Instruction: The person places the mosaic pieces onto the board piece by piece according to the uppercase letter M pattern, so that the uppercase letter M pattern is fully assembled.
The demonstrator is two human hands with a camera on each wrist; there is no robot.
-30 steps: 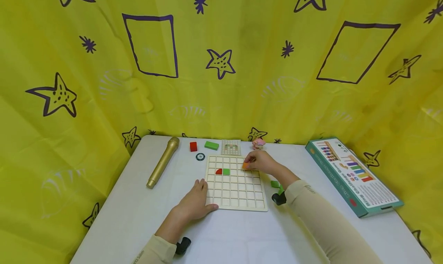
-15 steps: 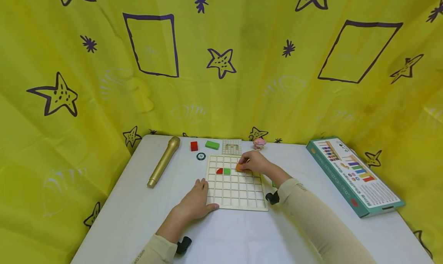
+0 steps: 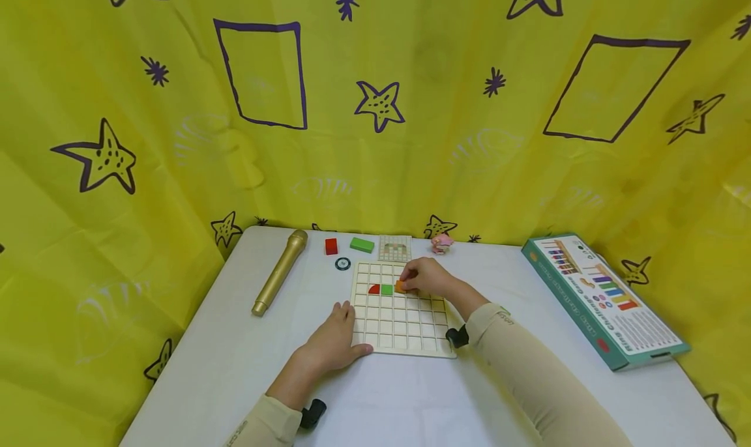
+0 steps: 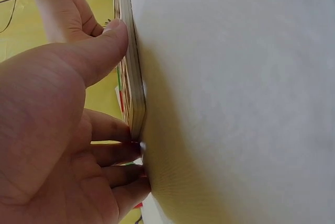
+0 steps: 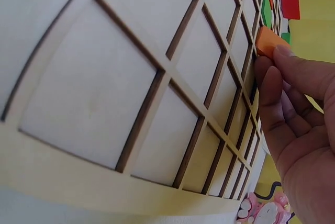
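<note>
A pale wooden grid board lies on the white table. In one of its upper rows sit a red rounded piece and a green square block. My right hand pinches an orange block between thumb and fingers, just right of the green square. Whether the orange block is fully seated in its cell cannot be told. At the board's near left corner rests my left hand. Its thumb touches the near edge, and its extended fingers touch the left side.
Behind the board are a red block, a green block, a round chip, a small pattern card and a pink figurine. A gold microphone lies left, a game box right.
My right hand has moved left over the board with the orange block, down to the spot beside the green square. The left hand stays at the board's corner.
</note>
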